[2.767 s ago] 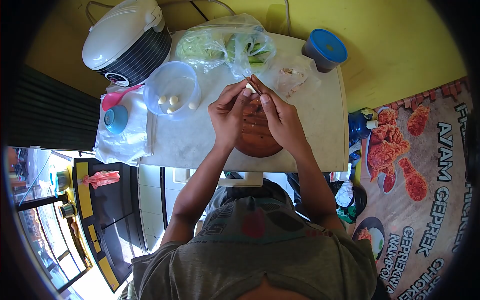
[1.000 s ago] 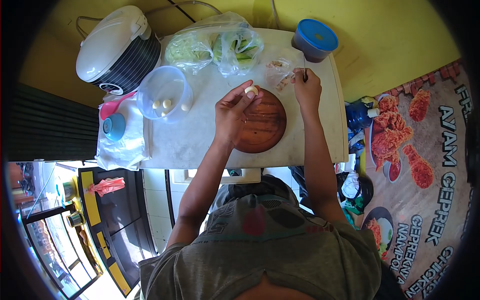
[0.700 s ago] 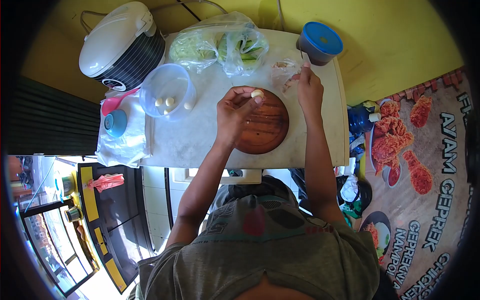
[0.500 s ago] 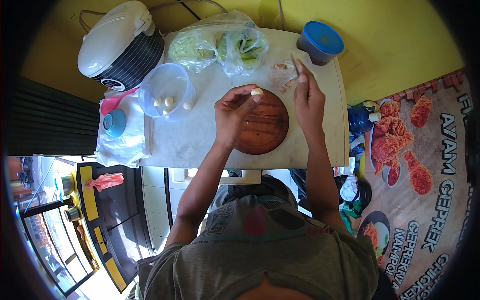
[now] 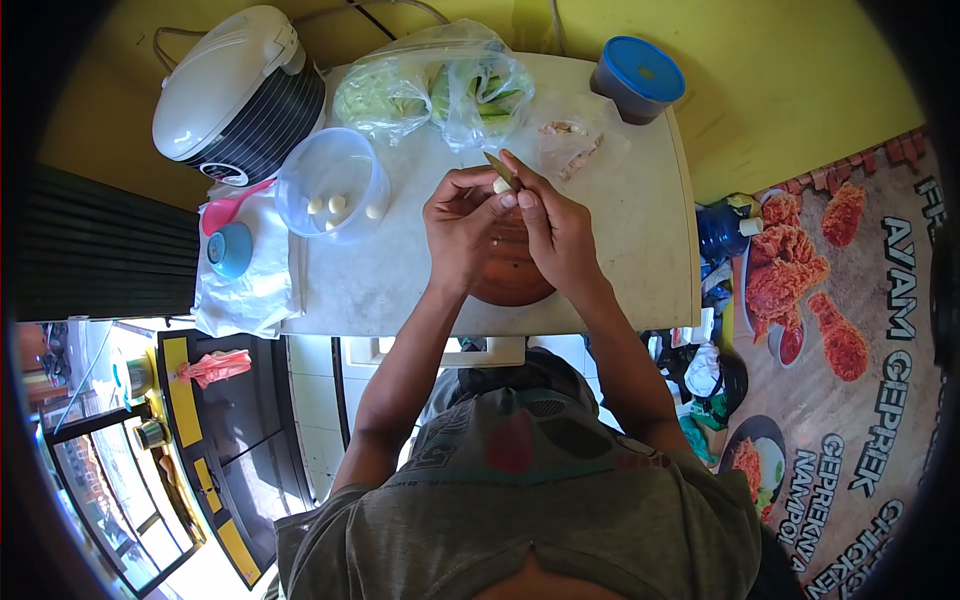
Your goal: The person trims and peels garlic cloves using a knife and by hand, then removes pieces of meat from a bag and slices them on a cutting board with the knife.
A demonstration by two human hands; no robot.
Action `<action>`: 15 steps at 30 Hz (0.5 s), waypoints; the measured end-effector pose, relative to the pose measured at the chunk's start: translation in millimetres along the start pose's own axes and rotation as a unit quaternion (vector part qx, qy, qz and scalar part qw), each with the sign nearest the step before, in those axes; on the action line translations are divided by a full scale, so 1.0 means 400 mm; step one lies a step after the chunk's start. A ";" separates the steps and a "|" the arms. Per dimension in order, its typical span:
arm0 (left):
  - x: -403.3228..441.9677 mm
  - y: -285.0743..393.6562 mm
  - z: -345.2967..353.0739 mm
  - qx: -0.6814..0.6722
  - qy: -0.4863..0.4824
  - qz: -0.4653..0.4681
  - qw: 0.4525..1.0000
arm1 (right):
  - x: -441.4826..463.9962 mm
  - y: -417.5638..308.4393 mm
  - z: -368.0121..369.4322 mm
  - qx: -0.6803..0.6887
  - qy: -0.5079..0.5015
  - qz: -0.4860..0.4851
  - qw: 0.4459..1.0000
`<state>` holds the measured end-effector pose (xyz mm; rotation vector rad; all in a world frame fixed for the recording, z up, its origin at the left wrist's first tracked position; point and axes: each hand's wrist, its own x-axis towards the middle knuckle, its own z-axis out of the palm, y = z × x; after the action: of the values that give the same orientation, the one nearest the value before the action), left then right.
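Note:
Between the fingertips of my left hand (image 5: 462, 222) is a pale garlic clove (image 5: 501, 185). My right hand (image 5: 558, 225) grips a small knife (image 5: 498, 167), its blade pointing up and left, against or very close to the clove. Both hands are together above a round wooden cutting board (image 5: 508, 280), which they partly cover. To the left, a clear plastic tub (image 5: 333, 160) holds several whitish cloves (image 5: 337, 203). Just beyond my right hand lies a thin plastic bag (image 5: 572, 145) with small pinkish-brown bits inside.
Bags of green vegetables (image 5: 430, 95) lie at the table's back. A rice cooker (image 5: 240, 95) stands back left, near a pink spoon (image 5: 228, 212) and a blue bowl (image 5: 230, 250). A blue-lidded container (image 5: 640, 80) occupies the back right corner. A yellow wall (image 5: 740, 80) borders the table.
My right hand has come left and down with the knife, from beside the plastic bag to the clove. My left hand keeps the clove in nearly the same place.

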<state>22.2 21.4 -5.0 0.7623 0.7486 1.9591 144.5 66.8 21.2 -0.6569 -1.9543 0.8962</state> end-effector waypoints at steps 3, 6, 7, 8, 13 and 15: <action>0.008 0.008 -0.003 -0.022 -0.019 0.016 0.999 | 0.001 -0.006 0.011 0.052 0.012 -0.025 0.998; 0.013 0.009 -0.016 -0.007 -0.021 0.023 0.999 | 0.005 -0.002 0.005 -0.008 0.003 -0.036 0.999; 0.011 0.010 -0.015 -0.007 -0.021 0.023 0.999 | 0.006 -0.003 0.005 -0.009 0.002 -0.036 0.999; 0.010 0.011 -0.013 -0.008 -0.017 0.027 0.999 | 0.006 -0.003 0.006 -0.029 0.005 -0.039 0.999; 0.007 0.016 -0.010 -0.019 -0.011 0.030 0.999 | 0.003 -0.017 0.021 -0.067 0.027 -0.023 0.997; 0.009 0.020 -0.008 0.011 -0.011 0.030 0.999 | 0.004 -0.014 0.028 -0.064 0.063 -0.046 0.995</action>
<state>14.1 20.4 -0.3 0.8269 0.7435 1.9963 133.4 60.8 22.4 -0.6753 -1.9239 0.6626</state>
